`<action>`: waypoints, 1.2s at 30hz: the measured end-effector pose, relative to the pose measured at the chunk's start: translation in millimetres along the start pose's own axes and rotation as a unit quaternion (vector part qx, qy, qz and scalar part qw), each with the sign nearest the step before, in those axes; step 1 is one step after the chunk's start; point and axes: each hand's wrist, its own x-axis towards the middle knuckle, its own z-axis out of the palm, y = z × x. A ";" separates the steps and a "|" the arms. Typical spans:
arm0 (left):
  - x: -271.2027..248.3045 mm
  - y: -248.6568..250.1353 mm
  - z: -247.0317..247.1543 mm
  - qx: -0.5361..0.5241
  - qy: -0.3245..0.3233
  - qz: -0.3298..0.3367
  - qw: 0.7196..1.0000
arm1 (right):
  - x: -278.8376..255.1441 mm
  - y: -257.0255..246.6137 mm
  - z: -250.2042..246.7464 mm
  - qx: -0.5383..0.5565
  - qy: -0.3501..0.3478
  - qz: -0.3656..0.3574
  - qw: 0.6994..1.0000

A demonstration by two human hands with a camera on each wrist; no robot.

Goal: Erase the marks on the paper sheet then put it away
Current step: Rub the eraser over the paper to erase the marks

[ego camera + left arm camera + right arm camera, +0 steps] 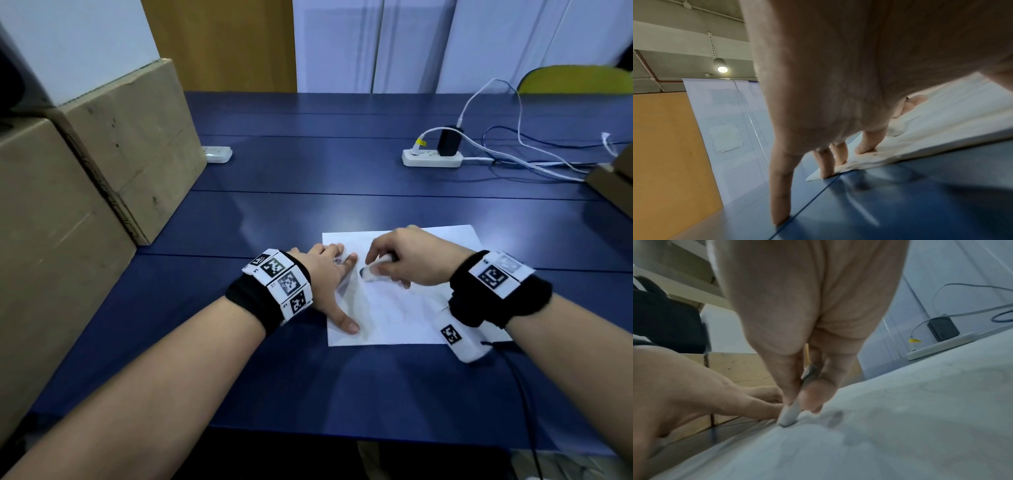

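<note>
A white paper sheet with faint pencil marks lies on the blue table. My left hand presses flat on the sheet's left edge, fingers spread and straight; in the left wrist view its fingertips hold down the paper. My right hand pinches a white eraser with a darkened tip, tilted down onto the sheet near the left fingers. In the right wrist view the eraser touches the paper beside a grey smudge.
Two cardboard boxes stand at the table's left. A white power strip with a black charger and several cables lies at the back right; another strip sits by the boxes. A box corner pokes in at the right.
</note>
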 end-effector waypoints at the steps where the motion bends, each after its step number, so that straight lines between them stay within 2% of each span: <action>1: 0.6 -0.1 -0.3 -0.002 -0.001 -0.001 1.000 | 0.1 0.3 -1.0 -0.001 0.006 0.001 1.000; 3: 1.1 0.5 -0.5 -0.002 0.000 -0.002 1.000 | -4.9 -1.4 -2.9 0.006 -0.051 -0.013 0.999; 6: 1.4 1.8 0.5 -0.003 -0.002 -0.008 1.000 | -15.2 -8.0 -1.2 0.040 -0.197 -0.024 0.979; 7: 1.4 2.0 1.3 -0.003 -0.002 -0.009 1.000 | -15.5 -8.0 -0.2 0.044 -0.202 -0.023 0.978; 8: 1.3 2.2 1.8 -0.004 0.000 -0.008 1.000 | -13.4 -6.5 0.4 0.039 -0.177 -0.020 0.983; 11: 0.2 1.3 1.6 -0.007 0.006 -0.001 1.000 | -1.4 -1.2 -0.7 0.002 -0.039 -0.002 0.999; 13: -0.4 1.6 1.1 -0.007 0.006 0.000 1.000 | 0.0 -1.0 -1.7 -0.006 -0.009 0.001 1.000; 14: -0.4 1.9 1.0 -0.007 0.007 -0.001 1.000 | -1.6 -1.8 -1.6 -0.004 -0.035 -0.005 0.999; 17: 0.0 2.3 2.0 -0.009 0.010 -0.006 1.000 | -12.0 -10.1 0.9 0.031 -0.195 -0.027 0.980; 18: 0.1 2.2 2.2 -0.009 0.010 -0.007 1.000 | -14.0 -11.0 1.9 0.044 -0.217 -0.028 0.975; 20: -0.8 2.6 1.1 -0.007 0.012 -0.004 1.000 | -12.0 -9.1 2.5 0.050 -0.175 -0.025 0.983; 23: -2.9 3.6 -3.5 -0.007 0.023 0.003 1.000 | -1.3 -1.4 0.5 0.006 -0.021 -0.004 1.000; 24: -3.3 4.2 -4.4 -0.010 0.026 0.004 1.000 | -0.6 -0.4 0.0 0.000 0.003 -0.001 1.000; 25: -3.7 4.7 -5.2 -0.012 0.029 0.004 1.000 | -1.8 -1.2 -1.1 -0.001 -0.005 -0.004 1.000; 26: -3.8 5.0 -5.6 -0.014 0.031 0.003 0.999 | -4.9 -2.7 -2.0 0.005 -0.044 -0.014 0.999; 28: -3.4 7.0 -6.6 -0.014 0.029 -0.001 0.999 | -13.9 -8.7 -2.2 0.025 -0.157 -0.028 0.987; 29: -3.3 7.9 -7.2 -0.013 0.027 -0.003 1.000 | -16.8 -11.1 -1.6 0.031 -0.192 -0.029 0.980; 30: -2.9 8.4 -7.7 -0.014 0.023 -0.005 1.000 | -17.2 -11.4 -0.5 0.033 -0.194 -0.029 0.980; 31: -2.4 8.9 -8.5 -0.016 0.019 -0.006 1.000 | -15.5 -10.2 0.3 0.030 -0.169 -0.026 0.985; 34: -1.5 8.8 -9.6 -0.019 0.014 -0.003 1.000 | -2.8 -2.2 0.5 0.005 -0.033 0.008 0.999; 36: -1.8 8.3 -8.6 -0.022 0.014 -0.001 1.000 | -1.0 -1.1 -0.5 -0.022 0.011 0.018 1.000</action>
